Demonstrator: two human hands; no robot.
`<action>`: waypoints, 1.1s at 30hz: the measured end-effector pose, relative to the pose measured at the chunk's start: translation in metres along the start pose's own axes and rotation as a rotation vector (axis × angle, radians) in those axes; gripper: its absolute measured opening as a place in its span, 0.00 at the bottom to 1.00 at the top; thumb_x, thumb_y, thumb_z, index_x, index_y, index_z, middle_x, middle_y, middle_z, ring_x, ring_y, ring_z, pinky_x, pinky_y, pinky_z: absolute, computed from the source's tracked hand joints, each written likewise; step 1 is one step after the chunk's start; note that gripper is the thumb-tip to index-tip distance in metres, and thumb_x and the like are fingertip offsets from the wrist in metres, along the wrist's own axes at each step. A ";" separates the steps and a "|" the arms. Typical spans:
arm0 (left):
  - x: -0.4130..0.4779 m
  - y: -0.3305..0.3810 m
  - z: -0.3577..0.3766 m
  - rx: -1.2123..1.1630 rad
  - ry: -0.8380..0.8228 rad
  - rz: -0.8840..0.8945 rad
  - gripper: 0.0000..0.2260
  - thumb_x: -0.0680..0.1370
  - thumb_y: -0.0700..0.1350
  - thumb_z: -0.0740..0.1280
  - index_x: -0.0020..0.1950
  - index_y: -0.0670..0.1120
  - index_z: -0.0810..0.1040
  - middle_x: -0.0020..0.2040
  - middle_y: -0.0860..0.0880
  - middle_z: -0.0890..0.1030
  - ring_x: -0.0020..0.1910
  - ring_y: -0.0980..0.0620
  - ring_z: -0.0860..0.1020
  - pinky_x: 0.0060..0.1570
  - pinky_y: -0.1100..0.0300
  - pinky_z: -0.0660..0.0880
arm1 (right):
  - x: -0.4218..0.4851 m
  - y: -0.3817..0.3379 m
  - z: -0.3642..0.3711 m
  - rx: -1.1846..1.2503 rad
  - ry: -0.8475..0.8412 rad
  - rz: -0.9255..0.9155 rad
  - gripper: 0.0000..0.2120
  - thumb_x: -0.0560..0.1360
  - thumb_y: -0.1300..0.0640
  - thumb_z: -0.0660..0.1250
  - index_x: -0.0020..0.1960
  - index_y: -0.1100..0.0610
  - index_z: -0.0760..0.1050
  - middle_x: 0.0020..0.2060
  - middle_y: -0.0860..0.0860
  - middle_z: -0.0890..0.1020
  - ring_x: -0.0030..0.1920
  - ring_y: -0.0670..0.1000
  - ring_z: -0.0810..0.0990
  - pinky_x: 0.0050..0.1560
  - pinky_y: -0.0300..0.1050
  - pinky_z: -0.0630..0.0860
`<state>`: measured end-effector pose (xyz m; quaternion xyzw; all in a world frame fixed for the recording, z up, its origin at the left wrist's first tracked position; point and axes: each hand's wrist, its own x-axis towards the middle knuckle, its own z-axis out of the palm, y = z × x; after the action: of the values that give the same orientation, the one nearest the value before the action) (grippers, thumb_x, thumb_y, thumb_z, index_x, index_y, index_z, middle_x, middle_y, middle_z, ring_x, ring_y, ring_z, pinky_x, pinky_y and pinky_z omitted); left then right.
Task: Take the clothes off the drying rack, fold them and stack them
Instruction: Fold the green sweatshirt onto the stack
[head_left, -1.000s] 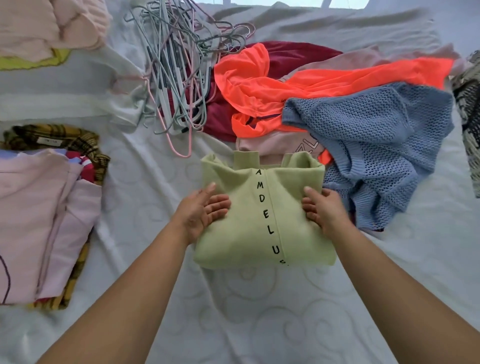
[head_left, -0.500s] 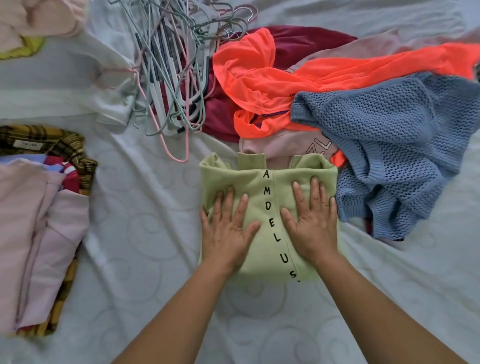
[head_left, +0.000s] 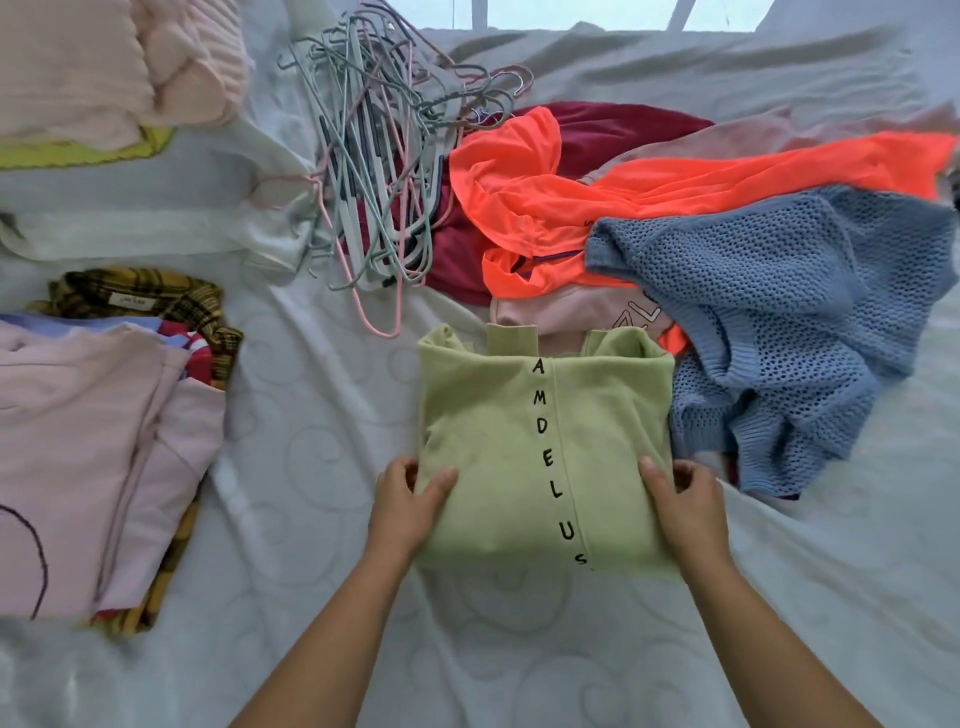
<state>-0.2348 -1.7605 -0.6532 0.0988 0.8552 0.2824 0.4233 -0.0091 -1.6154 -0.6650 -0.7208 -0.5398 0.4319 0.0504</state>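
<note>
A folded light-green sweatshirt (head_left: 540, 447) with black letters down its middle lies on the white bedsheet (head_left: 322, 467). My left hand (head_left: 410, 499) grips its lower left edge, thumb on top and fingers curled under. My right hand (head_left: 683, 501) grips the lower right edge the same way. Unfolded clothes are heaped behind it: an orange top (head_left: 597, 192), a blue knit sweater (head_left: 769, 322), a maroon garment (head_left: 613, 124) and a pale pink piece (head_left: 571, 312). A stack of folded clothes (head_left: 98, 441) with a pink top uppermost sits at the left.
A tangle of plastic hangers (head_left: 384, 171) lies at the back centre. Pink and yellow folded items (head_left: 104, 78) sit at the far left corner, with white cloth (head_left: 156, 228) below them. Bare sheet stretches in front of me.
My hands were pressing flat on top of the green sweatshirt half a second ago. They have slid out to its lower side edges and now grip them.
</note>
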 end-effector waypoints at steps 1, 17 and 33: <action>0.000 0.003 -0.001 -0.019 -0.026 -0.031 0.20 0.74 0.50 0.70 0.60 0.40 0.71 0.55 0.45 0.76 0.52 0.47 0.75 0.50 0.58 0.71 | 0.003 -0.002 -0.002 -0.002 -0.030 0.033 0.27 0.73 0.45 0.67 0.62 0.64 0.70 0.59 0.60 0.76 0.58 0.59 0.74 0.57 0.52 0.70; -0.110 -0.040 -0.036 -0.281 -0.228 -0.232 0.21 0.77 0.52 0.66 0.67 0.46 0.70 0.55 0.51 0.78 0.51 0.53 0.78 0.44 0.61 0.74 | -0.079 0.018 -0.050 0.406 -0.650 0.565 0.19 0.72 0.52 0.69 0.57 0.64 0.75 0.46 0.63 0.83 0.47 0.60 0.82 0.53 0.54 0.76; -0.060 -0.015 -0.335 -0.104 0.213 0.344 0.08 0.72 0.53 0.69 0.50 0.62 0.76 0.42 0.72 0.79 0.42 0.72 0.77 0.41 0.75 0.71 | -0.218 -0.191 0.125 0.727 -0.665 -0.091 0.09 0.77 0.56 0.62 0.56 0.46 0.73 0.52 0.47 0.81 0.52 0.51 0.81 0.51 0.50 0.78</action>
<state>-0.4576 -1.9303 -0.4603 0.1911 0.8498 0.4032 0.2807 -0.2438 -1.7651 -0.5160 -0.4553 -0.3722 0.7962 0.1422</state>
